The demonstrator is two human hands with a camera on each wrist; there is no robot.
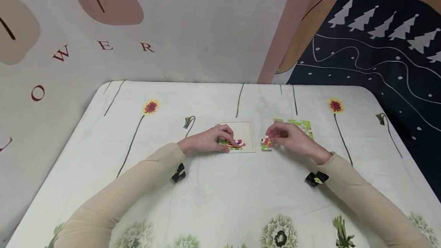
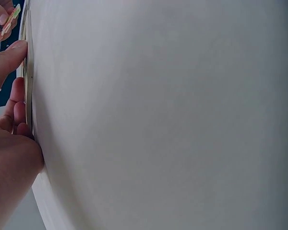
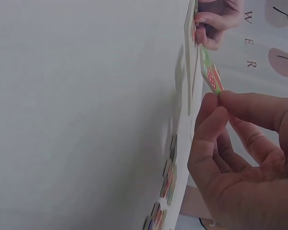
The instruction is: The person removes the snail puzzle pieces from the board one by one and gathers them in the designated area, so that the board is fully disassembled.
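Observation:
A shallow, light jigsaw tray (image 1: 245, 130) lies on the table, with a few green and red jigsaw pieces (image 1: 238, 147) along its near side. My left hand (image 1: 210, 139) rests over the tray's left part, its index finger and thumb touching the pieces there. Just right of the tray, my right hand (image 1: 293, 139) pinches a jigsaw piece (image 3: 211, 75) between thumb and fingertips. That piece is green and red with a white-dotted red round shape, and it is tilted up. In the left wrist view, the tray (image 2: 30, 86) appears edge-on beside the left fingers.
More green jigsaw pieces (image 1: 303, 124) lie behind the right hand, partly hidden by it. A white flower-print cloth (image 1: 213, 190) covers the table. A wall hanging (image 1: 206, 30) stands behind the far edge, and a dark tree-print cloth (image 1: 372, 56) hangs at the right.

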